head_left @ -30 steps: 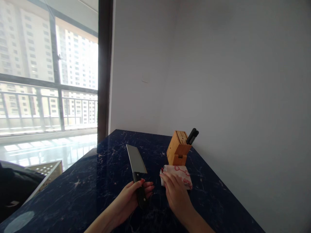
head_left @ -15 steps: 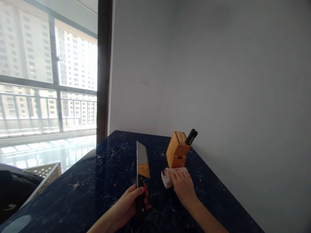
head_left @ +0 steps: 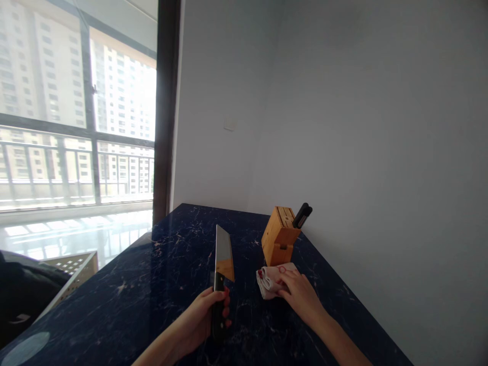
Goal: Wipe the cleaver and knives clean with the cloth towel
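Hands [head_left: 206, 311] [head_left: 303, 297] on cleaver [head_left: 224, 251] and cloth [head_left: 269, 284]; block [head_left: 275, 240] holds black-handled tools [head_left: 302, 215].

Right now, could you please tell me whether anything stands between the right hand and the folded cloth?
Nothing visible does: the right hand touches the folded cloth, and the wooden knife block stands beyond the cloth, not between them.

Cloth [head_left: 271, 283] partly hidden by right hand [head_left: 302, 296]; 2 forearms [head_left: 168, 341] cropped below.

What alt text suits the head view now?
A person's left grip holds a knife by its handle, blade pointing away; the right grip touches a folded cloth in front of a wooden knife block on a blue table.
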A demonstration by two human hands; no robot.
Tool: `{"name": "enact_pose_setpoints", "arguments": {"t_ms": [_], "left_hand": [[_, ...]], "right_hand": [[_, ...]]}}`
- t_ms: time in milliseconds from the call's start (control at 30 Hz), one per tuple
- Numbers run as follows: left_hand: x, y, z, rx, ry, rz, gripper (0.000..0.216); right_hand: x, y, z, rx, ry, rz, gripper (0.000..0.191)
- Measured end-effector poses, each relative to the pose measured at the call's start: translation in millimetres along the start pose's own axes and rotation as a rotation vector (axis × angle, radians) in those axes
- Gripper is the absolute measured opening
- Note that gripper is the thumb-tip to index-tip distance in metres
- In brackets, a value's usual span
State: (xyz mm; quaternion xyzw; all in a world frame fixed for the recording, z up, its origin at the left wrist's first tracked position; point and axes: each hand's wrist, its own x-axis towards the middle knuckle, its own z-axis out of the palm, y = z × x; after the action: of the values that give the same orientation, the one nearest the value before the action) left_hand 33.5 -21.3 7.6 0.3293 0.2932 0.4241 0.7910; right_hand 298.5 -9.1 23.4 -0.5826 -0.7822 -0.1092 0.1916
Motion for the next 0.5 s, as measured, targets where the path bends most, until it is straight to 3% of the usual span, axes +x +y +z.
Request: {"name": "enact_pose_setpoints", "arguments": {"t_ms": [167,333,500], "left_hand": [[6,5,-15,-0.066,-0.034,-0.057,0.013],[8,14,-25,-0.028,-0.047,-0.123,0.013],[-1,42,-41,0.016,-0.127,-0.223,0.015]], "right_hand": [[6,-6,-7,0.224,0.12,0.114,0.013],[13,-27,-4,0.196,0.231,0.208,0.009],[14,-35,0,0.216,0.301,0.324,0.008]]}}
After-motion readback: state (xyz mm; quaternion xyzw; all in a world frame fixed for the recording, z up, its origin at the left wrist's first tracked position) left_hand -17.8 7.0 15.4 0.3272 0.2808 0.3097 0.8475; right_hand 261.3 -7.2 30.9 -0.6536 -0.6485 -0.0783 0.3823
